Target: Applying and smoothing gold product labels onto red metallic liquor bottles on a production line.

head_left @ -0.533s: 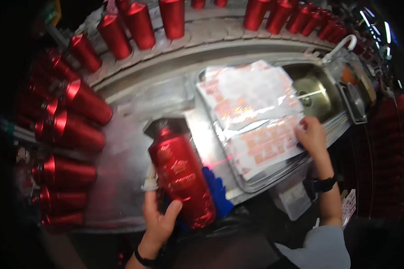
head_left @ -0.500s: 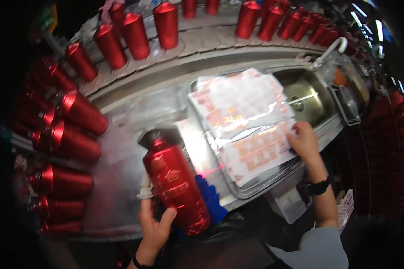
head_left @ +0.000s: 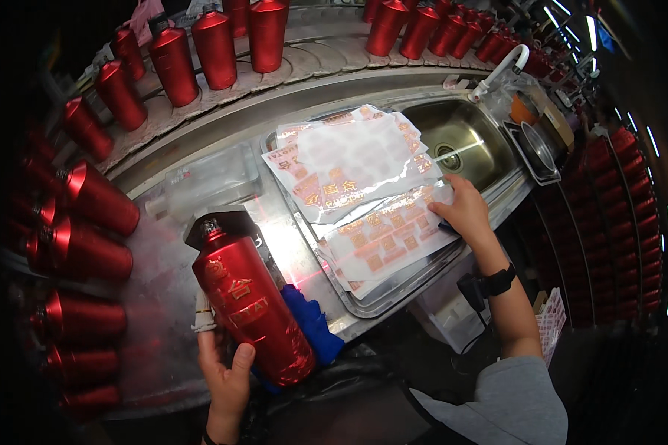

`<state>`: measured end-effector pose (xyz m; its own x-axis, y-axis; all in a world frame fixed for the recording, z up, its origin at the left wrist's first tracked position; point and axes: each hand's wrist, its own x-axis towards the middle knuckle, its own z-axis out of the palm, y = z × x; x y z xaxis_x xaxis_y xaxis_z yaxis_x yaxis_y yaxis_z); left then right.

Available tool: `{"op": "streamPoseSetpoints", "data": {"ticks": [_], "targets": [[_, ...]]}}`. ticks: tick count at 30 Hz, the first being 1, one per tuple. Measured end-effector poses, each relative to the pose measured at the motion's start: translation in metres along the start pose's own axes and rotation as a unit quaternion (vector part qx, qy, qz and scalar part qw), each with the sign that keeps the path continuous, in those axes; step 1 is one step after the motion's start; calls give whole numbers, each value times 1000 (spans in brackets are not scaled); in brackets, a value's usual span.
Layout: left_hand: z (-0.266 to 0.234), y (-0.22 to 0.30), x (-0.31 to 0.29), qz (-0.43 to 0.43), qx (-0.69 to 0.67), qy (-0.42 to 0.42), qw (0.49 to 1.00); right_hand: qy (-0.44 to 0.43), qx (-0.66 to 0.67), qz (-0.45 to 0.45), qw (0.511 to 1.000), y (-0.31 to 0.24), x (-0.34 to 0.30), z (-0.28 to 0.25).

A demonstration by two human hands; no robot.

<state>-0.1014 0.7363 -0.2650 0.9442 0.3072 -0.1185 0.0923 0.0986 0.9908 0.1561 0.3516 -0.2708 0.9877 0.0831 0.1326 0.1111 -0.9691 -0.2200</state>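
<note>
A red metallic bottle [head_left: 256,311] with gold lettering leans on a dark rest at the front of the steel counter, its capless neck pointing away from me. My left hand [head_left: 226,382] is beside its lower left side, thumb and fingers apart; a white cover wraps one fingertip. Whether it touches the bottle I cannot tell. My right hand [head_left: 464,211] pinches the right edge of a clear-backed sticker sheet [head_left: 393,237] printed with gold and pink shapes. Farther back, a larger, partly used sheet [head_left: 356,159] overlaps it. A blue cloth [head_left: 312,322] is bunched against the bottle's right side.
Red bottles [head_left: 93,248] lie or stand along the left; more [head_left: 219,52] stand on a curved conveyor [head_left: 312,67] behind. Right of the sheets is a steel sink [head_left: 453,144] with a white tap [head_left: 508,63]. A clear plastic box [head_left: 211,178] sits at back left.
The whole view has shifted, so the counter and both hands appear farther left. My right hand stays at the sheet's edge and my left beside the bottle.
</note>
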Motion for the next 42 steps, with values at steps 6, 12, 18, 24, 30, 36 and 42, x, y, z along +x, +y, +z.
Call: {"op": "streamPoseSetpoints", "data": {"ticks": [6,12,18,24,30,36,42], "targets": [[1,4,-2,-15,-17,-2,1000,1,14,83,996,21,16,9],[-2,-4,-3,-8,0,4,1000,54,88,80,991,29,24,12],[2,3,-2,-16,10,8,1000,62,155,67,984,75,47,17],[5,2,-4,-26,11,27,999,-76,309,90,944,72,49,18],[6,2,0,-19,20,25,999,-13,287,67,956,90,62,19],[5,2,-5,-1,-1,31,1000,-15,96,123,988,148,104,22],[-2,7,-9,-54,-25,29,998,-195,36,97,975,181,126,49]]}}
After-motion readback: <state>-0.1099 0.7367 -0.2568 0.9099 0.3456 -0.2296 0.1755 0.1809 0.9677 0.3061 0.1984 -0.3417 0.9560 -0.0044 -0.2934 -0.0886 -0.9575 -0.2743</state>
